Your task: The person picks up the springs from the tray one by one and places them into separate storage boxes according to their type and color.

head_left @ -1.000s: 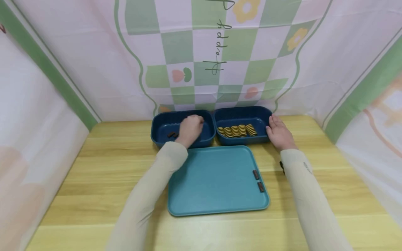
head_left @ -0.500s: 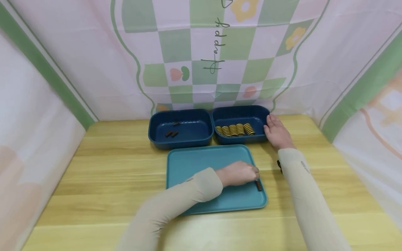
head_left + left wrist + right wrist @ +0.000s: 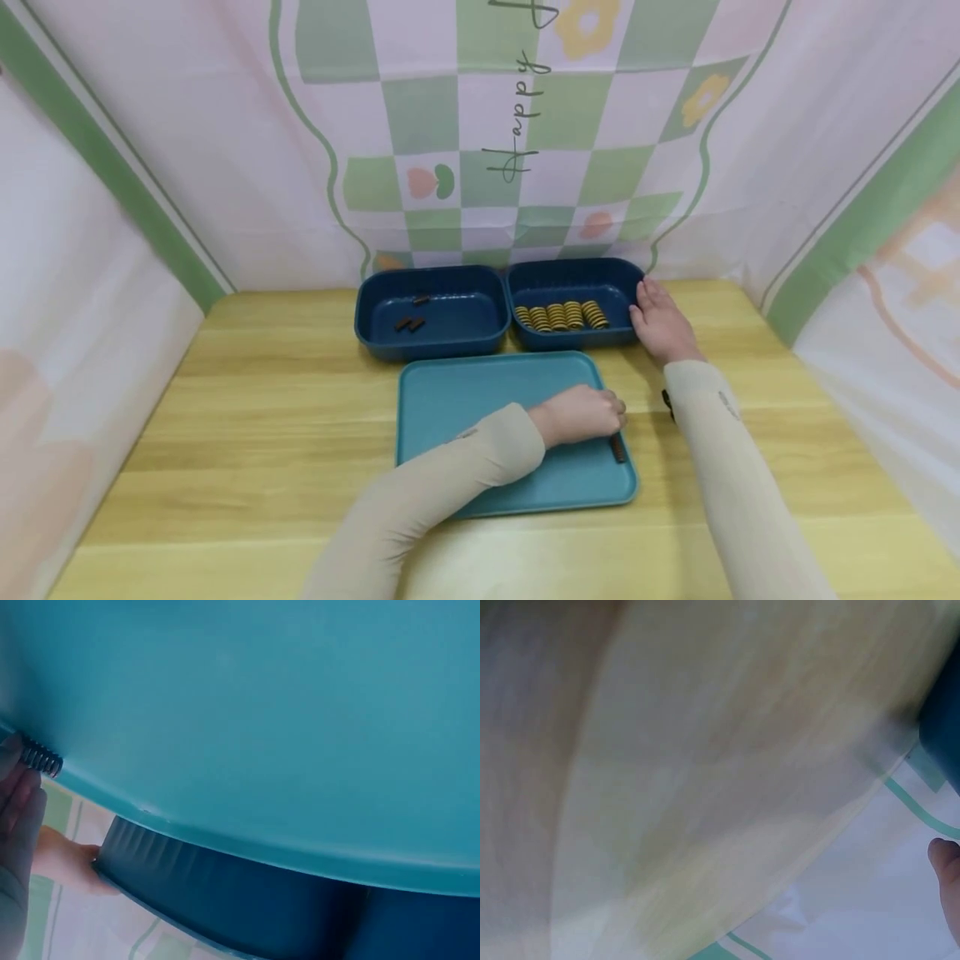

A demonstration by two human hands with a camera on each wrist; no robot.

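My left hand is at the right edge of the teal tray, its fingers curled. In the left wrist view its thumb and fingertips pinch a small ribbed dark brown bar against the tray's rim. Just nearer to me, another dark brown bar lies along the same edge, partly covered by the hand. My right hand rests with straight fingers against the right end of the right navy bin. Only a finger of it shows in the right wrist view.
The left navy bin holds 3 dark brown bars. Several yellow-and-black striped stacks lie in a row in the right bin. A patterned cloth hangs behind the wooden table.
My left hand has moved from inside the left bin to the tray's right edge, then slightly farther right. The right hand stays at the right bin's end.
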